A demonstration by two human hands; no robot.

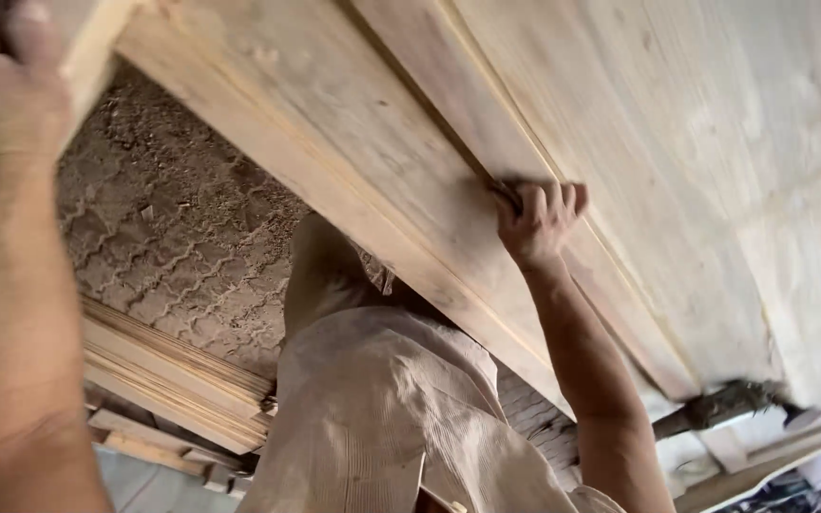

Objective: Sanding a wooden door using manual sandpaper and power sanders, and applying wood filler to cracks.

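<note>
Blurred and closest to us, our left hand (7, 81) grips the edge of the pale wooden door panel (677, 171) at the upper left. Our right hand (539, 220) presses a small dark piece (508, 193), perhaps sandpaper, fingers curled, into the panel's groove. Stacked wooden boards (168, 380) lie on the sawdust-covered floor (173, 228) below.

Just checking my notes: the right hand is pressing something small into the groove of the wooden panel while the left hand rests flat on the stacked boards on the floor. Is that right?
Not quite. In the head view the left hand grips the panel's edge at top left, not the stacked boards. The right hand does press something small at the groove.
</note>
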